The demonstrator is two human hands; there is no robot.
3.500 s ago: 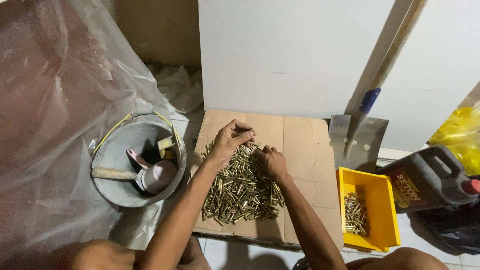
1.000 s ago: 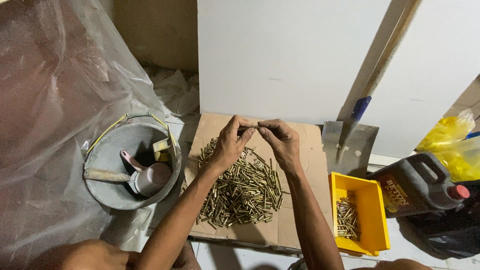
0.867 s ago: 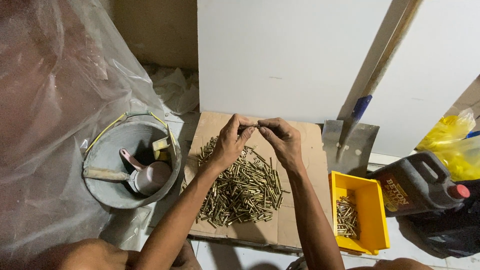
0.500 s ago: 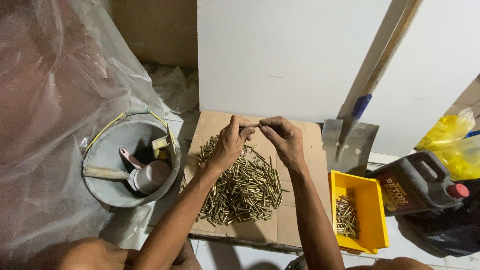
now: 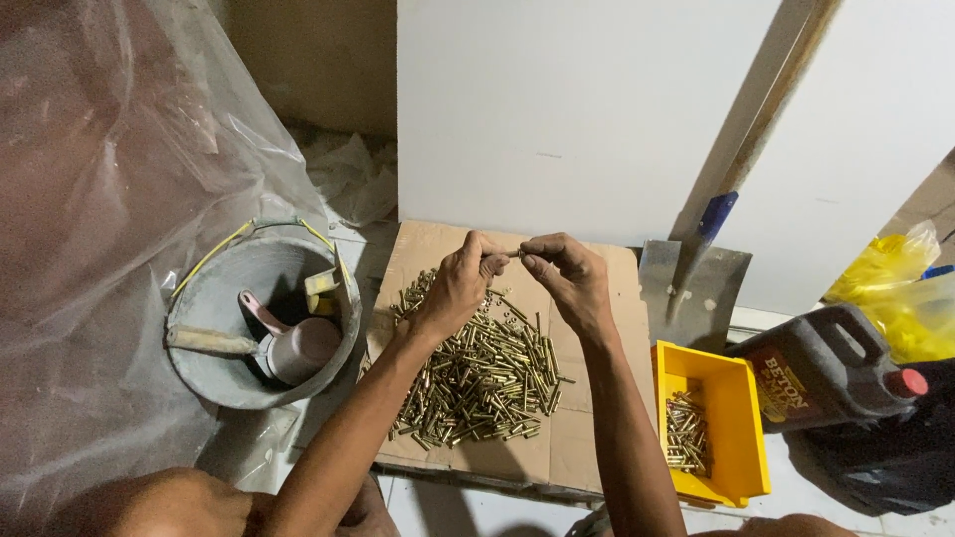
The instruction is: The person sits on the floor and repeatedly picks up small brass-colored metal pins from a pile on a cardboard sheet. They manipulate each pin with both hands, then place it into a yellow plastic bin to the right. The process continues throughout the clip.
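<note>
Nearest the camera, two bare forearms reach up from the bottom edge over a flat sheet of brown cardboard [image 5: 587,447] lying on the floor. On that cardboard sits a loose heap of short brass-coloured metal pins [image 5: 477,373], spread from its middle towards its left edge. Just right of the cardboard stands a small yellow plastic bin [image 5: 741,418] with a smaller clutch of the same pins in it. Left of the cardboard is a round grey bucket [image 5: 214,378] with a yellow wire handle, holding a pink scoop and a wooden-handled tool.

Above the heap, the left hand [image 5: 456,288] and the right hand [image 5: 567,278] meet, raised clear of the pile. Both sets of fingers are pinched closed on one small brass-coloured pin [image 5: 515,254], held level between the fingertips of the two hands.

Farther off, a metal shovel blade [image 5: 691,293] with a blue collar and wooden shaft leans on the white wall. A dark plastic jug with a red cap [image 5: 826,363] lies at the right, and crumpled clear plastic sheeting [image 5: 109,199] fills the left side.
</note>
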